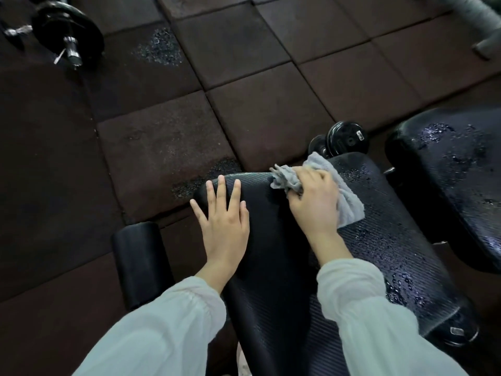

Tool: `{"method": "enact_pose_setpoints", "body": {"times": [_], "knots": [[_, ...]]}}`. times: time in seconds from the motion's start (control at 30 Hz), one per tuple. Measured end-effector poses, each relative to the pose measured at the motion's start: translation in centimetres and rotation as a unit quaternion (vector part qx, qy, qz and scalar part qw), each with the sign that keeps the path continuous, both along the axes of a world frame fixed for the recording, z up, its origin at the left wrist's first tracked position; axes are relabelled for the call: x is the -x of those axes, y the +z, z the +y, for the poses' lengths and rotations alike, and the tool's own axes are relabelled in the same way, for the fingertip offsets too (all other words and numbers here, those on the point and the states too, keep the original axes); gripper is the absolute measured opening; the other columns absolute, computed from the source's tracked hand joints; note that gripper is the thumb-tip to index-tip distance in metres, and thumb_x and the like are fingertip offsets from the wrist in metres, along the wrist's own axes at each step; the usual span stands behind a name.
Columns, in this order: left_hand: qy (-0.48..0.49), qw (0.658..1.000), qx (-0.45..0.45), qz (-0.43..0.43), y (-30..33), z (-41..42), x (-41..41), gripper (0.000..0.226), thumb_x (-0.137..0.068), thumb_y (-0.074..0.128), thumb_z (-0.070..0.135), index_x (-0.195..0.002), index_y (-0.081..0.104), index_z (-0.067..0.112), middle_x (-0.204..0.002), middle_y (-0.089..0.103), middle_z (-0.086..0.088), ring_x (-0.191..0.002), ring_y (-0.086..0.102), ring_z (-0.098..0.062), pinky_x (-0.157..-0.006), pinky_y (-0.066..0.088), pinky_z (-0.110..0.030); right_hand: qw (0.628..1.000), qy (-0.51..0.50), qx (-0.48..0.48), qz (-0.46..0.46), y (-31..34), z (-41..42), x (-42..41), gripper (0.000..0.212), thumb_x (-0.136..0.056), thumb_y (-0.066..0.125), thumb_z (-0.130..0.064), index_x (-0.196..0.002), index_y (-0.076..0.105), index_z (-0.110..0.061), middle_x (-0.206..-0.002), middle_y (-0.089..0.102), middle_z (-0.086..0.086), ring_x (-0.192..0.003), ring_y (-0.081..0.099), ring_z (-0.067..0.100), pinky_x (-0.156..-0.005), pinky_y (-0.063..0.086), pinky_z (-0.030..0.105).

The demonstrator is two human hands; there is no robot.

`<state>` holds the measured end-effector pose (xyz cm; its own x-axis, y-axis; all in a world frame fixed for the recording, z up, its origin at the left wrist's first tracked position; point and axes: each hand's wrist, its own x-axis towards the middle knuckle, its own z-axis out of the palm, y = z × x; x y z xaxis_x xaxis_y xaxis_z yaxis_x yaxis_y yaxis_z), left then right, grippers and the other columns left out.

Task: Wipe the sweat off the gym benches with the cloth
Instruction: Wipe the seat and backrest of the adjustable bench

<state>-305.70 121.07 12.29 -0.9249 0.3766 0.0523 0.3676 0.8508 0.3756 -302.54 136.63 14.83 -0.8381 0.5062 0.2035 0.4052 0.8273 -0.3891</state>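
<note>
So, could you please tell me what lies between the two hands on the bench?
In the head view, only bare, dry-looking bench pad between left hand and right hand.

We press our right hand [314, 199] on the grey cloth [344, 191] on the wet black bench [393, 245]; our left hand [223, 223] rests flat beside it.

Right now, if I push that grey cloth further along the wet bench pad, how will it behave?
The grey cloth looks floppy: it bunches under the right hand, so it will likely crumple rather than slide flat. Droplets on the bench pad suggest it will soak up water, get heavier and drag. The ribbed surface may also catch its frayed edge.
</note>
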Motion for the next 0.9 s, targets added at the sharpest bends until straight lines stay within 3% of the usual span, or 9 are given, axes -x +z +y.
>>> {"method": "enact_pose_setpoints", "body": {"times": [0.17, 0.27, 0.43, 0.57, 0.63, 0.73, 0.8, 0.9], "knots": [[-0.108, 0.992, 0.008, 0.058, 0.7, 0.9, 0.3, 0.048, -0.091, 0.034, 0.029, -0.130, 0.052, 0.008, -0.138, 0.047, -0.015, -0.129, 0.041, -0.036, -0.102, 0.028, -0.058, 0.992, 0.125, 0.026, 0.009, 0.3, -0.8, -6.3, 0.044, -0.063, 0.065, -0.010, -0.107, 0.065, -0.009, -0.107, 0.067, 0.002, -0.097, 0.052, 0.017, -0.085, 0.042, 0.035], [-0.146, 0.988, 0.016, 0.042, 1.0, 2.2, -0.1, 0.049, -0.090, 0.034, 0.032, -0.128, 0.054, 0.008, -0.137, 0.049, -0.014, -0.128, 0.044, -0.035, -0.100, 0.031, -0.058, 0.998, 0.062, 0.015, 0.009, 0.1, 0.9, -9.1, 0.039, -0.070, 0.059, -0.018, -0.107, 0.065, -0.008, -0.106, 0.067, 0.002, -0.096, 0.052, 0.017, -0.085, 0.037, 0.029], [-0.143, 0.988, 0.042, 0.046, 0.5, 2.6, -0.3, 0.050, -0.091, 0.033, 0.035, -0.129, 0.055, 0.012, -0.137, 0.050, -0.011, -0.128, 0.044, -0.032, -0.101, 0.030, -0.059, 0.997, -0.068, 0.030, -0.004, -0.3, 4.3, -3.7, 0.040, -0.069, 0.052, -0.020, -0.106, 0.066, -0.009, -0.101, 0.068, 0.008, -0.096, 0.055, 0.034, -0.085, 0.038, 0.039], [-0.136, 0.989, 0.031, 0.046, 0.2, 2.5, -0.4, 0.050, -0.091, 0.032, 0.036, -0.132, 0.052, 0.014, -0.140, 0.046, -0.009, -0.132, 0.039, -0.029, -0.105, 0.025, -0.056, 1.000, 0.025, 0.015, 0.010, -0.2, 2.9, -0.2, 0.038, -0.066, 0.055, -0.018, -0.100, 0.068, -0.008, -0.097, 0.069, 0.007, -0.090, 0.057, 0.032, -0.082, 0.039, 0.037], [-0.130, 0.990, 0.027, 0.045, 0.1, 2.5, -0.4, 0.050, -0.091, 0.033, 0.036, -0.132, 0.052, 0.014, -0.140, 0.046, -0.009, -0.132, 0.039, -0.028, -0.105, 0.025, -0.055, 0.993, 0.112, 0.028, 0.008, -0.1, 2.4, -1.5, 0.040, -0.065, 0.056, -0.018, -0.103, 0.067, -0.009, -0.100, 0.068, 0.004, -0.092, 0.056, 0.028, -0.082, 0.044, 0.038], [-0.129, 0.990, 0.031, 0.051, 0.2, 2.5, -0.5, 0.050, -0.091, 0.033, 0.037, -0.131, 0.052, 0.015, -0.140, 0.047, -0.008, -0.131, 0.041, -0.029, -0.104, 0.026, -0.055, 0.980, 0.197, 0.032, 0.020, -0.1, 3.9, -4.8, 0.041, -0.070, 0.054, -0.025, -0.106, 0.067, -0.011, -0.106, 0.067, 0.001, -0.098, 0.052, 0.017, -0.086, 0.039, 0.031], [-0.124, 0.991, 0.028, 0.049, 0.3, 2.6, -0.5, 0.050, -0.091, 0.033, 0.037, -0.132, 0.052, 0.015, -0.140, 0.046, -0.008, -0.132, 0.040, -0.028, -0.106, 0.025, -0.054, 0.983, 0.179, 0.036, 0.023, 0.0, 5.5, -4.8, 0.041, -0.073, 0.053, -0.027, -0.107, 0.067, -0.011, -0.104, 0.068, 0.002, -0.099, 0.052, 0.016, -0.086, 0.039, 0.031], [-0.123, 0.991, 0.031, 0.044, 0.3, 2.6, -0.5, 0.050, -0.091, 0.033, 0.037, -0.132, 0.051, 0.016, -0.141, 0.045, -0.007, -0.132, 0.039, -0.027, -0.106, 0.023, -0.054, 0.995, 0.077, 0.053, 0.021, -0.1, 6.3, -2.3, 0.043, -0.071, 0.058, -0.020, -0.111, 0.064, -0.010, -0.104, 0.068, 0.004, -0.098, 0.055, 0.026, -0.088, 0.036, 0.032]]}}
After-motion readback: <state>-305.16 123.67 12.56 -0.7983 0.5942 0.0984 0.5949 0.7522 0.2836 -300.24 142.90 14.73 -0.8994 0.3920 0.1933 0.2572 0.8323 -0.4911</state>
